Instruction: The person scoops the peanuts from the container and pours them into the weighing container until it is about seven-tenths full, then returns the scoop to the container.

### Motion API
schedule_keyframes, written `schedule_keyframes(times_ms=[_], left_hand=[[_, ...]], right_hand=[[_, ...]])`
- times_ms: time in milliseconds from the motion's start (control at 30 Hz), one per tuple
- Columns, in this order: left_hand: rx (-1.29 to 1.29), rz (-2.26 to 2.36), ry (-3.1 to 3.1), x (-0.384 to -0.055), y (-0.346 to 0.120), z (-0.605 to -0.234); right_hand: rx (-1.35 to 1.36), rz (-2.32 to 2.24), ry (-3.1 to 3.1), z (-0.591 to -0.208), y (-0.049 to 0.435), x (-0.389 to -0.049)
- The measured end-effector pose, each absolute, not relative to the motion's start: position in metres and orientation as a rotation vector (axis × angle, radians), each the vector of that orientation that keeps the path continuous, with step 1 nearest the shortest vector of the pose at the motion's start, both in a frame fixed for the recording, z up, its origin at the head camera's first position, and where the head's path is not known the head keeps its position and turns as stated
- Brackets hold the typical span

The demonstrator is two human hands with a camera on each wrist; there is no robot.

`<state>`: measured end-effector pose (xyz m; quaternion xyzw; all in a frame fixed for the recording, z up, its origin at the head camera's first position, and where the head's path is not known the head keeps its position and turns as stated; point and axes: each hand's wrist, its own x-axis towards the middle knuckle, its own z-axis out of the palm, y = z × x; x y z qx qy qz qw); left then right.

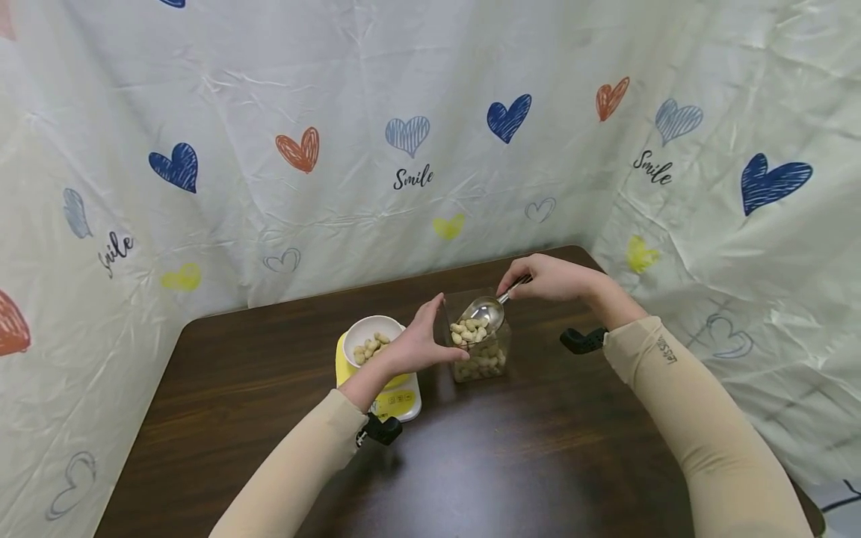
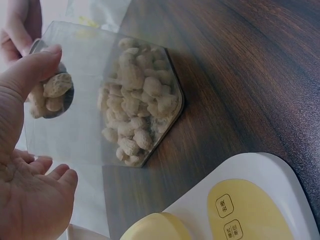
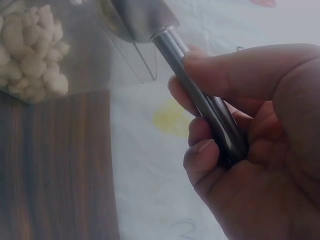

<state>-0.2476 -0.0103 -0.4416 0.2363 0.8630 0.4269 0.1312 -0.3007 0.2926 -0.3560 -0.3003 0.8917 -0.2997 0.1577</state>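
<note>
A clear square container [image 1: 483, 365] partly filled with unshelled peanuts [image 2: 132, 100] stands on the table. My left hand [image 1: 420, 345] holds it from the left, thumb along the front wall and fingers toward the back. My right hand [image 1: 548, 278] grips the handle of a metal scoop [image 1: 489, 311], fingers wrapped around it in the right wrist view. The scoop's bowl is tilted down inside the container's upper part, and several peanuts lie in it in the left wrist view. Left of the container, partly behind my left forearm, a white bowl [image 1: 359, 333] with some peanuts sits on a yellow-and-white kitchen scale [image 1: 403, 403].
The dark wooden table [image 1: 511, 463] reaches back to a white curtain [image 1: 350, 217] printed with hearts. My left forearm crosses over part of the scale. Black wrist camera mounts [image 1: 582, 341] stick out below both wrists.
</note>
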Motion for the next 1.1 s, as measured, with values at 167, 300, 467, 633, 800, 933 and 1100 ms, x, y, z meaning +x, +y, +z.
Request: schedule_keyframes(times_ms=[167, 300, 467, 633, 800, 933, 1100], left_hand=[[0.68, 1.229, 2.509, -0.248, -0.011, -0.442], [0.69, 1.236, 2.495, -0.247, -0.011, -0.441], [0.699, 1.242, 2.497, -0.247, -0.01, -0.441], [0.702, 1.242, 2.501, -0.249, -0.009, -0.442], [0.699, 1.242, 2.508, -0.247, -0.009, -0.441], [0.69, 1.237, 2.508, -0.245, -0.009, -0.439], [0.695, 1.231, 2.517, -0.246, -0.009, -0.439]], right_hand=[[-0.861, -0.861, 2.539, -0.352, 0.294, -0.301], [-0.845, -0.866, 2.567, -0.35, 0.296, -0.301], [-0.843, -0.879, 2.557, -0.354, 0.293, -0.302], [-0.797, -0.871, 2.523, -0.364, 0.292, -0.303], [-0.774, -0.876, 2.525, -0.361, 0.29, -0.302], [-0.768, -0.87, 2.53, -0.352, 0.289, -0.302], [-0.757, -0.859, 2.553, -0.344, 0.292, -0.303]])
